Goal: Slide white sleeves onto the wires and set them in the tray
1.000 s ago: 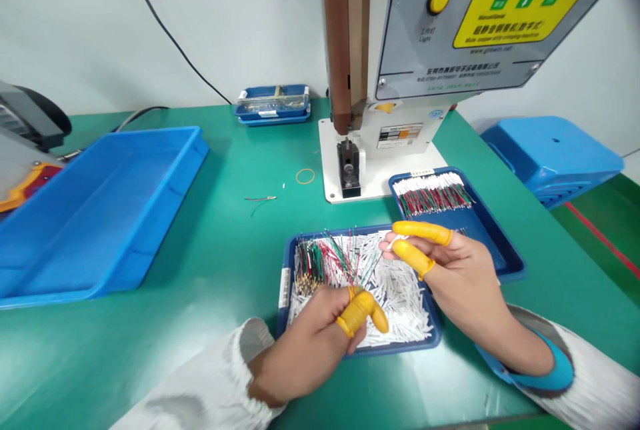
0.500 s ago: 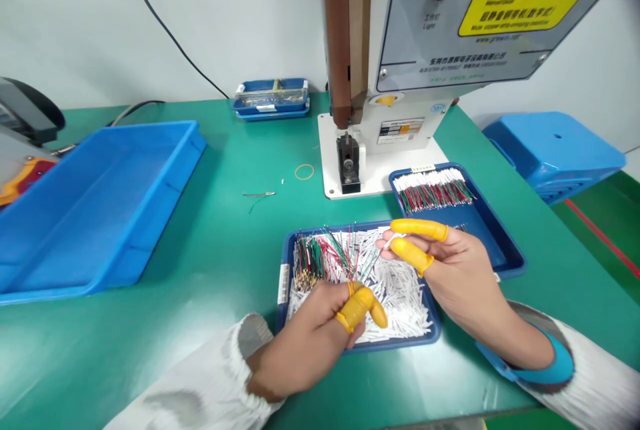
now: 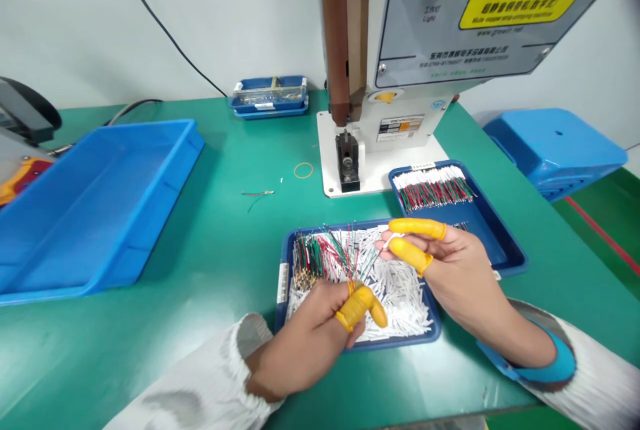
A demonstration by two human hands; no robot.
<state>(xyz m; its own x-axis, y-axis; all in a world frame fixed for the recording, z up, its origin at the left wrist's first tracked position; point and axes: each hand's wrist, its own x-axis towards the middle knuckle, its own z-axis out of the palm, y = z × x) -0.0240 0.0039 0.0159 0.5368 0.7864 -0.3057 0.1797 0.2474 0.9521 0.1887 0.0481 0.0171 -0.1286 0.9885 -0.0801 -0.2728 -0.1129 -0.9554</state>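
My left hand, in yellow finger cots, is closed round a few thin wires, red and green, whose ends fan upward. My right hand, also in yellow finger cots, pinches a small white tube between thumb and forefinger, close to the tips of the wires. Whether a wire has entered the tube I cannot tell. Both hands are above a blue tray with many loose white tubes. A bundle of red, green and black wires lies at that tray's left end.
A second blue tray holds a row of wires with white tubes. Behind stands a crimping machine. One loose wire piece and a rubber band lie on the green table. A large blue bin stands left, a blue stool right.
The hands hold almost the same position, with the wires and the tube still in them. The view has shifted very slightly.
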